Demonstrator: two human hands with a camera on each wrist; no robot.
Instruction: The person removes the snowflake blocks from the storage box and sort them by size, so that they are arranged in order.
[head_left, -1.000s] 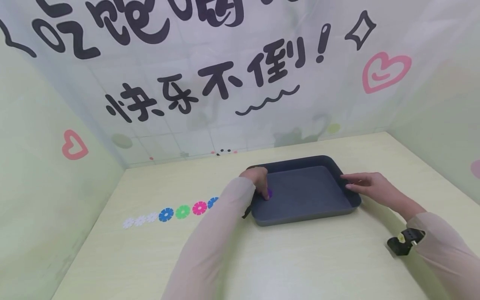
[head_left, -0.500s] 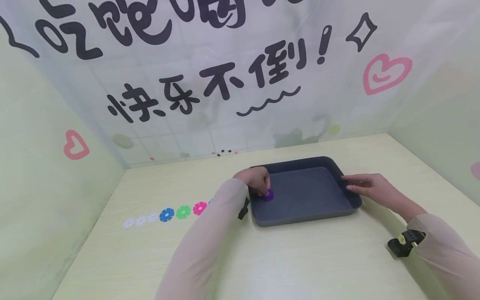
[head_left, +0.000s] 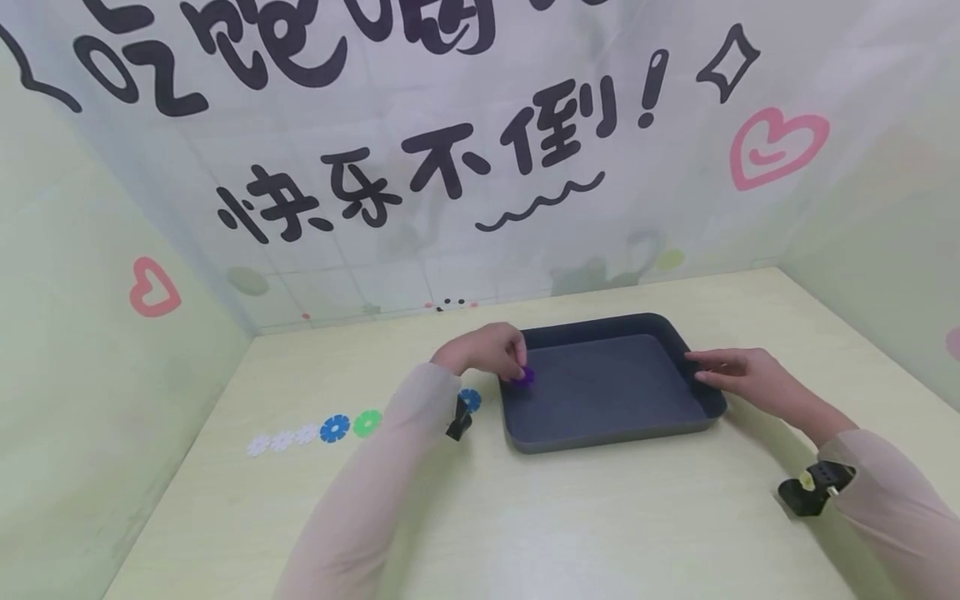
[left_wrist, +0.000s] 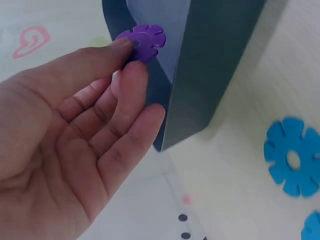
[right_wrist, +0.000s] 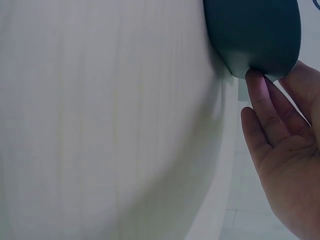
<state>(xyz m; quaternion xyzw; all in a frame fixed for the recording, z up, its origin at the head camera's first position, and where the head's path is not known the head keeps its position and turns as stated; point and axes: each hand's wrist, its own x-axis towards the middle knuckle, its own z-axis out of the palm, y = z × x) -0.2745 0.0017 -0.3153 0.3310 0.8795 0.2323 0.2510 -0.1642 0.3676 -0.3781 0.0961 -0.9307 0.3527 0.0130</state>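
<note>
Between thumb and index finger my left hand (head_left: 491, 348) pinches a purple slotted plastic disc (left_wrist: 152, 41). It holds the disc just inside the left end of a dark grey baking tray (head_left: 600, 383), near the wall. At the tray's opposite end, my right hand (head_left: 757, 379) grips the rim; in the right wrist view its fingertips (right_wrist: 257, 82) lie against the outer wall and the thumb passes behind it. Close to the left wrist a blue disc (head_left: 470, 401) lies flat on the table, left of the tray.
Further left, a row on the table (head_left: 570, 517) runs from white discs (head_left: 282, 441) to a blue disc (head_left: 334, 428) and a green disc (head_left: 367, 423). My left sleeve covers part of that row. A printed cloth wall (head_left: 405, 267) stands behind the table.
My left hand has moved left and slightly up with the purple disc, toward the tray's left wall. The sleeve now hides the pink disc and uncovers a blue one. My right hand stays put.
</note>
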